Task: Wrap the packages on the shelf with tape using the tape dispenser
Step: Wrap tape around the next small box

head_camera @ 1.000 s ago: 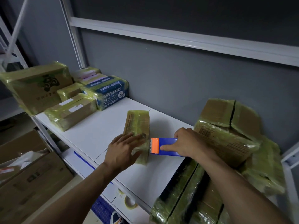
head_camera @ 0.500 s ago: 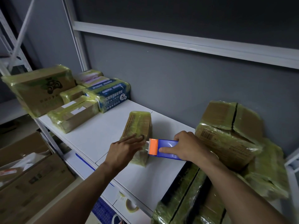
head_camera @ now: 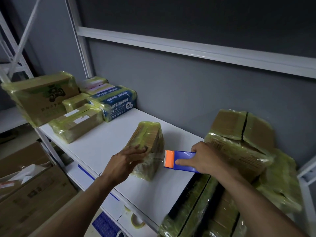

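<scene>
Yellow-wrapped package (head_camera: 150, 134) stands upright on the white shelf (head_camera: 95, 144), beneath the left fingers (head_camera: 136, 150); blue tape dispenser (head_camera: 183, 158), orange blade facing it, lies within the right fingers (head_camera: 184, 161), just beside.

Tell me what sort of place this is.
Most likely a stockroom or parcel-packing area: a white metal shelf against a grey wall carries many tape-wrapped packages, cardboard cartons sit below it, and the right hand holds a tape dispenser.
</scene>
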Tool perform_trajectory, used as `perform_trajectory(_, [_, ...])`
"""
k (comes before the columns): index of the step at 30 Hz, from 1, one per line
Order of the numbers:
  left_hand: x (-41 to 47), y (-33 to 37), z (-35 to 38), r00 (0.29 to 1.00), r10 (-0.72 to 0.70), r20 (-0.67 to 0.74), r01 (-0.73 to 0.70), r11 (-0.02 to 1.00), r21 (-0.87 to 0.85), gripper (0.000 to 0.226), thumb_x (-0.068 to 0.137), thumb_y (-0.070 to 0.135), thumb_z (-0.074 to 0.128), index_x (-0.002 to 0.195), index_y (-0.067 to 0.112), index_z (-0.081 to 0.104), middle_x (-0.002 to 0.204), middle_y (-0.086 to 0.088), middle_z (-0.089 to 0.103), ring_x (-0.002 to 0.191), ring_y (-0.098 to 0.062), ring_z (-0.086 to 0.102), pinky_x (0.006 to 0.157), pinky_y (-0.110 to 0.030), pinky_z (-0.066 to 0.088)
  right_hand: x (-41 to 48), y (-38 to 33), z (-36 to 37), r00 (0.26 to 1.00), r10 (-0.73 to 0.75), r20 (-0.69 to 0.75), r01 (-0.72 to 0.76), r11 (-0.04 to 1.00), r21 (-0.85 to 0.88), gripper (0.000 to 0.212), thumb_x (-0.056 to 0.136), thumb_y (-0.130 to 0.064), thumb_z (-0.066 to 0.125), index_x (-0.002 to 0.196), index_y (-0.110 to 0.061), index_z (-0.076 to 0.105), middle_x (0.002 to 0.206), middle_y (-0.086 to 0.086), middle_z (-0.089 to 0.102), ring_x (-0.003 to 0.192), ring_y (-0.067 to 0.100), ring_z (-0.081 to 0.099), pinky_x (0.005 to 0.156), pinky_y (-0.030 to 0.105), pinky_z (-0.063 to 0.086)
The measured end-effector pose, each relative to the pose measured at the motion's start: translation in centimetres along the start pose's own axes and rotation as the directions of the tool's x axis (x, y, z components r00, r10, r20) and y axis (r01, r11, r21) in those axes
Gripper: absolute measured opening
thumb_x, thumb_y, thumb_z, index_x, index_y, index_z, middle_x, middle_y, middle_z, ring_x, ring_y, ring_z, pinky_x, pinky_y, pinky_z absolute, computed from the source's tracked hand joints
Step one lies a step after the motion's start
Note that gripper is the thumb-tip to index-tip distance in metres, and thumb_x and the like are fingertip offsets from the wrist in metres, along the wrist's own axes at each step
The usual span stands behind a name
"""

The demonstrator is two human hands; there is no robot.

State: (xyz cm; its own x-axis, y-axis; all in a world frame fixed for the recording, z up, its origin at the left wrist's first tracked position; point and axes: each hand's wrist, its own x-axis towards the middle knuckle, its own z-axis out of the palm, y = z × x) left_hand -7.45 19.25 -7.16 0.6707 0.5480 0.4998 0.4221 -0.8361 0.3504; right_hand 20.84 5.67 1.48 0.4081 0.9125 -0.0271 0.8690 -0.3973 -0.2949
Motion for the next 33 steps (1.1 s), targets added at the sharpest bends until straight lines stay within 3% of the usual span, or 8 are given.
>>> perform_trajectory(3, [-0.4,-0.3,-0.2,0.994,0.087,0.073,-0.094,0.991,0.094,0.041,0.101,0.025,0.056,0.139,0.039,0.06,0.141,0.011,0.06,0.139,-0.021,0.05,0.095,-0.044,0.055,0.2,-0.5,0.4,1.0,0.005,-0.008,-0.005,1.0,-0.013,0.071,0.058,-0.084,0.077,0.068,-0.019,0.051,0.071,-0.002,0.054,0.06,0.015,0.052,0.047,0.029,0.032])
perform_trajectory(7, [-1.1,0.5,0.5,0.993,-0.012,0.12,-0.009,0.984,0.176,0.053,0.097,0.012,0.064,0.139,0.044,0.058,0.147,0.008,0.054,0.146,-0.024,0.039,0.111,-0.075,0.024,0.9,-1.7,1.2,1.0,0.006,0.021,-0.005,0.997,-0.082,0.073,0.059,-0.086,0.076,0.085,-0.023,0.05,0.089,-0.002,0.053,0.082,0.023,0.059,0.062,0.029,0.043])
perform_trajectory(13, [-1.1,1.0,0.6,0.995,-0.062,-0.082,0.067,0.996,0.051,0.034,0.094,0.053,0.062,0.123,0.04,0.071,0.135,0.013,0.062,0.127,-0.017,0.057,0.081,-0.034,0.056,1.6,-2.7,1.8,0.999,0.019,0.049,-0.015,0.996,-0.087,0.072,0.062,-0.085,0.076,0.075,-0.024,0.04,0.077,-0.006,0.039,0.081,0.024,0.053,0.06,0.031,0.038])
perform_trajectory(16, [-0.7,1.2,1.3,0.982,-0.13,-0.137,0.136,0.99,0.032,0.024,0.091,0.036,0.073,0.114,0.035,0.077,0.126,0.009,0.069,0.12,-0.021,0.064,0.074,-0.037,0.059,2.1,-3.4,2.3,0.998,0.019,0.055,-0.014,0.996,-0.087,0.072,0.064,-0.084,0.076,0.077,-0.023,0.039,0.085,-0.002,0.046,0.085,0.026,0.055,0.066,0.032,0.043])
perform_trajectory(19, [-0.9,1.3,1.4,0.977,-0.169,-0.128,0.169,0.986,-0.005,0.029,0.096,0.046,0.064,0.119,0.031,0.075,0.126,0.009,0.07,0.124,-0.021,0.061,0.079,-0.041,0.058,2.7,-4.1,3.0,0.997,0.03,0.069,-0.024,0.996,-0.086,0.071,0.066,-0.082,0.076,0.089,-0.022,0.046,0.094,0.001,0.05,0.096,0.028,0.063,0.07,0.033,0.047])
perform_trajectory(22, [-0.8,1.9,1.3,0.974,-0.195,-0.118,0.195,0.981,-0.011,0.041,0.095,0.054,0.056,0.127,0.033,0.071,0.123,0.01,0.071,0.122,-0.019,0.061,0.079,-0.036,0.056,3.1,-4.7,3.6,0.996,0.037,0.078,-0.029,0.993,-0.111,0.071,0.067,-0.082,0.075,0.092,-0.021,0.046,0.09,-0.002,0.045,0.089,0.026,0.058,0.063,0.03,0.04])
perform_trajectory(26, [-0.2,3.0,2.1,0.945,-0.257,-0.201,0.256,0.966,-0.034,0.031,0.087,0.046,0.071,0.11,0.028,0.08,0.114,0.009,0.074,0.119,-0.019,0.064,0.086,-0.037,0.055,3.5,-5.4,4.6,0.995,0.039,0.089,-0.029,0.993,-0.116,0.069,0.07,-0.081,0.074,0.086,-0.021,0.044,0.078,-0.005,0.038,0.082,0.024,0.052,0.051,0.03,0.029])
perform_trajectory(33, [-0.7,2.7,4.6,0.923,-0.29,-0.253,0.269,0.956,-0.114,0.037,0.08,0.036,0.083,0.115,0.022,0.078,0.121,0.005,0.072,0.142,-0.03,0.045,0.107,-0.047,0.044,3.7,-5.4,6.1,0.997,0.025,0.077,-0.014,0.991,-0.135,0.068,0.073,-0.084,0.068,0.079,-0.021,0.041,0.081,-0.003,0.045,0.079,0.024,0.052,0.053,0.031,0.03])
